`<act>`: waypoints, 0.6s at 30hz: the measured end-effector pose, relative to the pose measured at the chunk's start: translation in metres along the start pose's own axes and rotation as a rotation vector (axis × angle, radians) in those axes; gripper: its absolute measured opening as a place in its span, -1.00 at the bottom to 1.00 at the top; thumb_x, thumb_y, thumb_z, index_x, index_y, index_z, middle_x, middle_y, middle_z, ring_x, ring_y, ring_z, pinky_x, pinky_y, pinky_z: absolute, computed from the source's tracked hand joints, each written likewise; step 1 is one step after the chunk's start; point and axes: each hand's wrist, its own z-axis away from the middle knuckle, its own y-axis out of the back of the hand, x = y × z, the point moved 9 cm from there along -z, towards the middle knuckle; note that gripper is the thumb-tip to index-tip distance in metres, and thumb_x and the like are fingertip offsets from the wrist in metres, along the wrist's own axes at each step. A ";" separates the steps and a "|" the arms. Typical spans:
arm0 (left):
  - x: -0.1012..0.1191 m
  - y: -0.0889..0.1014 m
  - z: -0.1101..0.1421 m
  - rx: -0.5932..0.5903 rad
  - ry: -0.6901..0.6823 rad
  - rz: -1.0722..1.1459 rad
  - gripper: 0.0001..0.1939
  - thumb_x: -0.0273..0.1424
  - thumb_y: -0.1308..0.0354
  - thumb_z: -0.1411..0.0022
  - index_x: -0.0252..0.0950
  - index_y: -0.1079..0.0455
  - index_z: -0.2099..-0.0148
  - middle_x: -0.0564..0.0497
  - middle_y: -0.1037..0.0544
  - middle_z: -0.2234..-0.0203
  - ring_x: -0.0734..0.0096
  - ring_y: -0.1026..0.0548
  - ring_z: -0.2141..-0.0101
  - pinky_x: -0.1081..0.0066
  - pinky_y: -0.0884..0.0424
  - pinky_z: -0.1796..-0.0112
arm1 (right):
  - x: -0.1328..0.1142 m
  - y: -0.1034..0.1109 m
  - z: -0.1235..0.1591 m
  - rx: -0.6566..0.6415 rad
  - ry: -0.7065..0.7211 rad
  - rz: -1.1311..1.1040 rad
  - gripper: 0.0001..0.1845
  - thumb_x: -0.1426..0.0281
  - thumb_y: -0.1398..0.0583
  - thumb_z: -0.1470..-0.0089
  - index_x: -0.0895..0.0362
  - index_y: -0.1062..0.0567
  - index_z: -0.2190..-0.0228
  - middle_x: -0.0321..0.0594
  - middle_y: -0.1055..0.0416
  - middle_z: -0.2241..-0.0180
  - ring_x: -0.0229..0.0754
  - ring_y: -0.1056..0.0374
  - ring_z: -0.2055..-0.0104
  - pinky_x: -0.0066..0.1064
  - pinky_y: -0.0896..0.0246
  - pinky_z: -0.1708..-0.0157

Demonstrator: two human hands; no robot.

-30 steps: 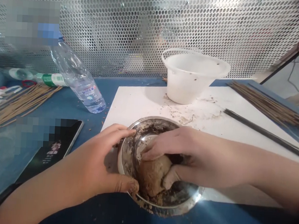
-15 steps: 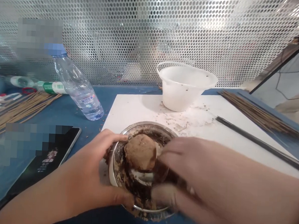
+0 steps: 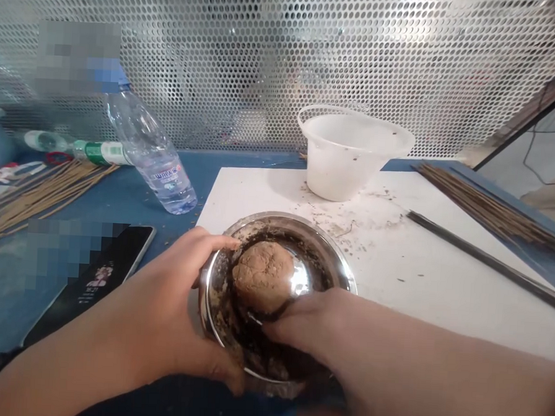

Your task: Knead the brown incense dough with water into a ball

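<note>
The left hand (image 3: 181, 315) grips one metal bowl (image 3: 342, 265) by its rim; the right hand (image 3: 329, 332) reaches inside, its hold unclear. One brown lump (image 3: 264, 275) sits in the bowl, one white bucket (image 3: 330, 170) behind it.

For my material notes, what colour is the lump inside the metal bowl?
The lump is brown; it shows best in the head view.

Before me, perforated metal panel (image 3: 277, 40) stands behind blue worktop (image 3: 105, 202); pale reflections on metal. At my right, dark slanted edge (image 3: 518, 131).
</note>
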 end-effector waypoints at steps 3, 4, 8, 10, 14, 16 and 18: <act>0.002 0.002 -0.001 -0.006 0.026 -0.008 0.11 0.08 -0.55 0.53 -0.04 -0.36 -0.16 -0.04 -0.49 0.00 -0.10 -0.54 0.10 0.11 -0.60 0.23 | 0.002 0.006 -0.001 -0.035 -0.052 -0.081 -0.73 0.50 -0.32 0.04 -0.03 -0.65 0.25 -0.34 -0.59 0.37 -0.22 -0.45 0.40 -0.44 -0.27 0.40; 0.002 0.002 -0.001 -0.009 0.035 -0.011 0.11 0.09 -0.55 0.54 -0.05 -0.36 -0.15 -0.04 -0.49 0.00 -0.09 -0.54 0.09 0.11 -0.60 0.22 | 0.003 0.006 -0.002 -0.048 -0.055 -0.115 -0.72 0.51 -0.32 0.04 -0.03 -0.65 0.26 -0.35 -0.59 0.38 -0.23 -0.45 0.41 -0.46 -0.27 0.41; 0.003 0.001 -0.002 -0.034 0.046 -0.005 0.09 0.04 -0.57 0.50 -0.08 -0.35 -0.16 -0.06 -0.48 -0.01 -0.08 -0.54 0.07 0.13 -0.59 0.20 | -0.001 -0.002 -0.011 -0.105 0.066 -0.286 -0.70 0.59 -0.32 0.06 -0.02 -0.67 0.30 -0.40 -0.60 0.36 -0.27 -0.48 0.36 -0.51 -0.32 0.38; 0.002 0.000 -0.002 -0.040 0.042 0.004 0.09 0.03 -0.57 0.45 -0.09 -0.34 -0.19 -0.08 -0.47 -0.03 -0.09 -0.53 0.04 0.14 -0.58 0.19 | -0.006 -0.003 -0.013 -0.106 0.131 -0.315 -0.70 0.62 -0.32 0.07 0.01 -0.68 0.32 -0.37 -0.61 0.32 -0.26 -0.50 0.30 -0.51 -0.36 0.32; -0.003 -0.002 -0.004 -0.045 0.016 0.030 0.11 0.11 -0.53 0.44 -0.12 -0.35 -0.20 -0.09 -0.47 -0.05 -0.08 -0.51 0.01 0.18 -0.54 0.12 | -0.008 0.001 -0.013 -0.114 0.088 -0.287 -0.72 0.67 -0.31 0.05 0.06 -0.68 0.37 -0.35 -0.61 0.36 -0.28 -0.51 0.33 -0.52 -0.39 0.28; -0.007 -0.005 -0.006 -0.074 0.025 0.045 0.10 0.13 -0.52 0.43 -0.13 -0.36 -0.20 -0.09 -0.47 -0.05 -0.06 -0.50 0.00 0.19 -0.53 0.09 | -0.010 0.015 -0.013 -0.020 0.112 -0.271 -0.74 0.67 -0.30 0.00 0.06 -0.67 0.39 -0.36 -0.60 0.38 -0.30 -0.50 0.34 -0.53 -0.41 0.26; -0.010 -0.007 -0.007 -0.109 0.046 0.055 0.09 0.14 -0.52 0.42 -0.12 -0.37 -0.20 -0.09 -0.46 -0.06 -0.05 -0.50 0.00 0.19 -0.52 0.08 | -0.012 0.039 -0.013 0.197 0.187 -0.225 -0.78 0.62 -0.28 -0.08 0.07 -0.66 0.36 -0.33 -0.61 0.34 -0.29 -0.51 0.29 -0.50 -0.43 0.23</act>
